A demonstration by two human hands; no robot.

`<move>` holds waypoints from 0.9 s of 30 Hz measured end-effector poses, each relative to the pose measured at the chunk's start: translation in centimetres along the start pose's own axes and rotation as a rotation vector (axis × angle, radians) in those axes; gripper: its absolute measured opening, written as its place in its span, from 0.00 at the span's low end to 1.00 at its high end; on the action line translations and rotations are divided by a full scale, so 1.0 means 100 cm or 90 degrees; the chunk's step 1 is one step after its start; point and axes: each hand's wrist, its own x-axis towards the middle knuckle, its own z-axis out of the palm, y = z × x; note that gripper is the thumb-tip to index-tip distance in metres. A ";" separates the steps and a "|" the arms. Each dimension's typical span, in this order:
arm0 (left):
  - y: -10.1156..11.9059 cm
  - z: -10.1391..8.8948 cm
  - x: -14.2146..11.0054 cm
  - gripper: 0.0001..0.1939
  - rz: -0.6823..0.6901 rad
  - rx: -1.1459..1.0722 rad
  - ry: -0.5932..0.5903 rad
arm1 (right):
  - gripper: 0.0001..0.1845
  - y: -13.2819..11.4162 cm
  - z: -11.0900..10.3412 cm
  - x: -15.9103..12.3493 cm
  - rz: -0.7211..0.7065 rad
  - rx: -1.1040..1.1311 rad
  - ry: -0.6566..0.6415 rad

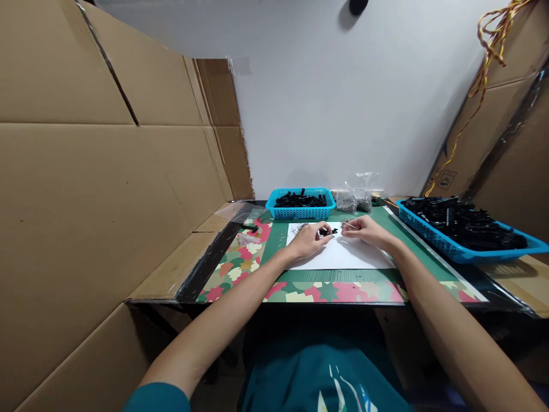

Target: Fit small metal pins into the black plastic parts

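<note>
Over a white sheet of paper (343,258), my left hand (307,240) is closed on a small black plastic part (328,232). My right hand (368,231) pinches a thin metal pin (349,225) just to the right of that part, with a gap between the two hands. A pile of small metal pieces (299,228) lies on the paper behind my left hand. Another little heap of metal pieces (344,222) shows beyond my right fingertips. Exact shapes of these small pieces are too fine to make out.
A blue basket (300,213) of black parts stands at the back, a larger blue basket (467,252) of black parts at the right. Clear bags of metal pieces (355,200) sit by the wall. Cardboard panels (107,183) flank the table. Left on the mat lies a small plastic bag (249,239).
</note>
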 end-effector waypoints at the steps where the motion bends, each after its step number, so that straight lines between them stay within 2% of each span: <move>1: -0.001 0.000 0.000 0.14 0.003 -0.004 -0.002 | 0.23 -0.003 0.003 0.000 -0.008 0.011 -0.020; 6: -0.008 0.002 0.002 0.13 0.031 -0.016 0.008 | 0.26 -0.012 0.018 0.002 0.001 0.047 -0.054; 11: -0.011 0.005 0.006 0.13 -0.007 -0.035 0.019 | 0.26 -0.007 0.023 0.007 -0.024 0.025 -0.006; 18: -0.002 0.005 0.008 0.22 -0.093 -0.238 0.012 | 0.26 -0.005 0.026 0.013 -0.095 0.007 0.070; 24: 0.002 0.009 0.008 0.19 -0.150 -0.346 0.047 | 0.25 -0.013 0.033 0.013 -0.144 0.018 0.123; 27: 0.002 0.009 0.008 0.18 -0.152 -0.347 0.057 | 0.25 -0.016 0.034 0.011 -0.150 0.012 0.135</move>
